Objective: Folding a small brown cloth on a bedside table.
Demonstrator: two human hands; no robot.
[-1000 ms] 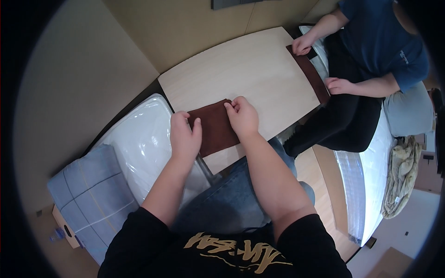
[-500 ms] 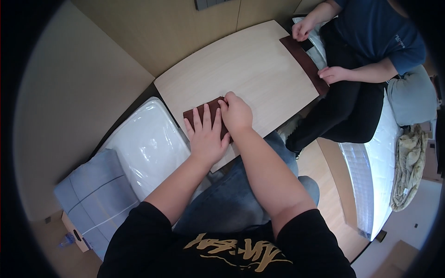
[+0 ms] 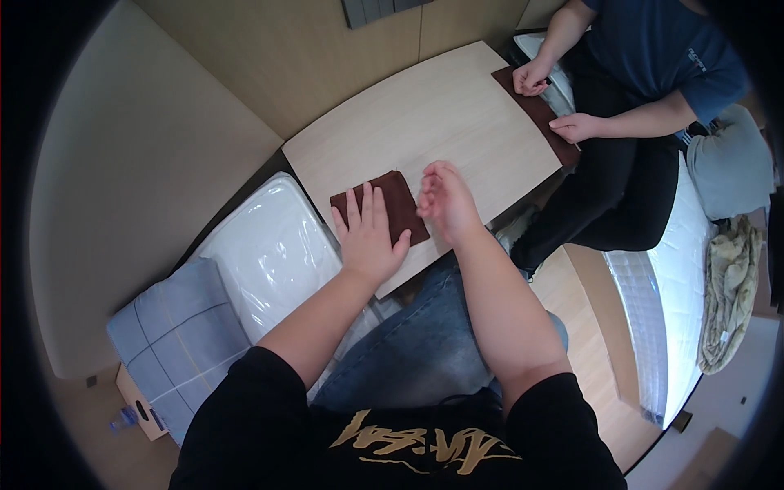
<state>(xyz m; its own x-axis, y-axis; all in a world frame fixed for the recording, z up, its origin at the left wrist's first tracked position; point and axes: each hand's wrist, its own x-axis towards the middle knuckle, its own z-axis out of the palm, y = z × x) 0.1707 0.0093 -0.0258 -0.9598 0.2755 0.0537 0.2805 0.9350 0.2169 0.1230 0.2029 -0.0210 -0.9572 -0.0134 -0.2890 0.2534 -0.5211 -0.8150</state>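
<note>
Left hand (image 3: 369,238) flat, fingers spread, pressing folded brown cloth (image 3: 392,202) at table (image 3: 425,114) near edge. Right hand (image 3: 445,200) just beside cloth, loosely curled, holding nothing.

Black short-sleeved tee (image 3: 392,433) fills the lower middle of the frame, with a mustard-yellow brush-style graphic across the chest and a thin dark cord looping just above it. Sleeves stop around the elbow, so both forearms are bare all the way up to the hands. Left hand (image 3: 369,237) and right hand (image 3: 445,200) have no rings, watch or gloves. Faded blue jeans (image 3: 425,343) show between the arms, mid-frame.
</note>
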